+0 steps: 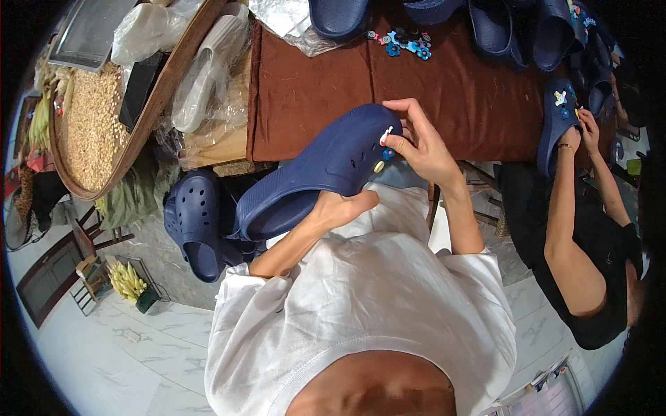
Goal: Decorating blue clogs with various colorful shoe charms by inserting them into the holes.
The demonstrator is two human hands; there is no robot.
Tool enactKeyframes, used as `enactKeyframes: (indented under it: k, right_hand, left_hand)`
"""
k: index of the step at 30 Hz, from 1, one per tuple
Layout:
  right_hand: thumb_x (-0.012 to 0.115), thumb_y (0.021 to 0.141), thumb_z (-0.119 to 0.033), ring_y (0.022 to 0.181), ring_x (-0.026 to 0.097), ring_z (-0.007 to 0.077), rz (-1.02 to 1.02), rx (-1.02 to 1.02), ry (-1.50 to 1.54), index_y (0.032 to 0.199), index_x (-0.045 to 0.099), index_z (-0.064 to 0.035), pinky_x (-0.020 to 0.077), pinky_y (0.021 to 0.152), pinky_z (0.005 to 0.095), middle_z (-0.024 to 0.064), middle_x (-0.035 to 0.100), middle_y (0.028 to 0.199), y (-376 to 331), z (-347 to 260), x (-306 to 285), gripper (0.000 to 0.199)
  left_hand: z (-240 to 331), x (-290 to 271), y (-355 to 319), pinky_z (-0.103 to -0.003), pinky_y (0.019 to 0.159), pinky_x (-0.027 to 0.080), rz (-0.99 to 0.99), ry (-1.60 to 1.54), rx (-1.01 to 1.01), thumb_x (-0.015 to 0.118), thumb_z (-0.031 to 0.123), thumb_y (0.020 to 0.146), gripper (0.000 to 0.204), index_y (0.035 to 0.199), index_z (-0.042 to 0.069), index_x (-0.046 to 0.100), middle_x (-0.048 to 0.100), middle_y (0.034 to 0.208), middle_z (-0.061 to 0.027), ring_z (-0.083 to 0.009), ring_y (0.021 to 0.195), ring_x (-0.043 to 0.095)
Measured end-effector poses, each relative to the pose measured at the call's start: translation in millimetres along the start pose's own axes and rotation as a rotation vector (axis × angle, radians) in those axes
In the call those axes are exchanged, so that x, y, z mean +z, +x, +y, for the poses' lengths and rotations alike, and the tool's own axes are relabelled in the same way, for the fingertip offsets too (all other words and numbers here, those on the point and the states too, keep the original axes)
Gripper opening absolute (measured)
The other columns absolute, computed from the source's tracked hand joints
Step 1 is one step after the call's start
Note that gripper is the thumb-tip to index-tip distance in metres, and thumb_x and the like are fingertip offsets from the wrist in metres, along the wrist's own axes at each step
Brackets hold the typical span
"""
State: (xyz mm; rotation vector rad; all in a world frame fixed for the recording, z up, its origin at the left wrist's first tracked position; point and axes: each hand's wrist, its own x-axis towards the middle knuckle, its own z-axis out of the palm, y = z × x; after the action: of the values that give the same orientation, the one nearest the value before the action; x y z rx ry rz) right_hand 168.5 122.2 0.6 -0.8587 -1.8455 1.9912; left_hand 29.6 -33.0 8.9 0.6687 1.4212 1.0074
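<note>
In the head view, the navy-blue, perforated, foam-like clog (326, 152) is held between the white shirt (374, 284) and the brown cloth-covered table (312, 90). The left hand (347, 210) reaches into its opening; the fingers are hidden, so their grip cannot be told. The right hand (429, 154) pinches a small white-and-red charm (386, 136) near the toe. The clog seems light, flexible and not fragile, best held by its rim and toe. No brand or writing is readable on it.
</note>
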Motion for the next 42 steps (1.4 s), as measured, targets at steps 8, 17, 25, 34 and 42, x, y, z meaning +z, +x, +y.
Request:
enactKeyframes:
  k: [8, 17, 25, 34, 42]
  right_hand:
    - [0.065, 0.090, -0.006, 0.106, 0.062, 0.0209, 0.125, -0.072, -0.041, 0.127, 0.053, -0.0025, 0.0497, 0.090, 0.0336, 0.0126, 0.061, 0.116, 3, 2, 17, 0.038]
    - [0.067, 0.085, -0.002, 0.098, 0.066, 0.0267, 0.387, -0.423, -0.496, 0.096, 0.065, -0.0014, 0.0517, 0.085, 0.0354, 0.0103, 0.068, 0.098, 1, -4, 25, 0.011]
    - [0.066, 0.091, -0.010, 0.082, 0.066, 0.0126, 0.645, -0.157, -0.305, 0.102, 0.063, -0.0019, 0.0529, 0.073, 0.0268, 0.0062, 0.068, 0.089, 39, 33, -27, 0.013]
    - [0.064, 0.092, -0.011, 0.083, 0.066, 0.0175, 0.738, -0.265, -0.604, 0.110, 0.064, -0.0039, 0.0518, 0.075, 0.0317, 0.0100, 0.068, 0.097, 72, 47, -56, 0.020]
    - [0.071, 0.086, -0.021, 0.083, 0.063, 0.0254, 0.766, -0.228, -0.885, 0.109, 0.063, -0.0073, 0.0500, 0.074, 0.0403, 0.0123, 0.060, 0.099, 88, 50, -73, 0.028]
  left_hand:
    - [5, -10, -1, -0.028, 0.080, 0.046, 0.085, -0.433, -0.091, 0.063, 0.001, 0.072, 0.034, 0.106, 0.001, 0.061, 0.060, 0.095, -0.0033, -0.0153, 0.085, 0.057]
    - [10, -22, 20, -0.037, 0.078, 0.057, 0.129, -0.810, -0.275, 0.058, 0.006, 0.073, 0.042, 0.114, -0.002, 0.060, 0.066, 0.105, -0.0139, -0.0247, 0.091, 0.067]
    - [17, -33, 29, -0.041, 0.081, 0.058, 0.162, -0.962, -0.297, 0.059, 0.007, 0.076, 0.041, 0.116, -0.003, 0.055, 0.063, 0.112, -0.0167, -0.0280, 0.097, 0.065]
    - [16, -30, 32, -0.043, 0.093, 0.055, 0.183, -1.017, -0.291, 0.061, 0.002, 0.078, 0.037, 0.115, -0.002, 0.056, 0.064, 0.111, -0.0166, -0.0291, 0.102, 0.064]
    - [11, -30, 32, -0.040, 0.094, 0.054, 0.193, -0.984, -0.283, 0.062, 0.000, 0.079, 0.034, 0.112, -0.002, 0.058, 0.065, 0.111, -0.0156, -0.0274, 0.102, 0.064]
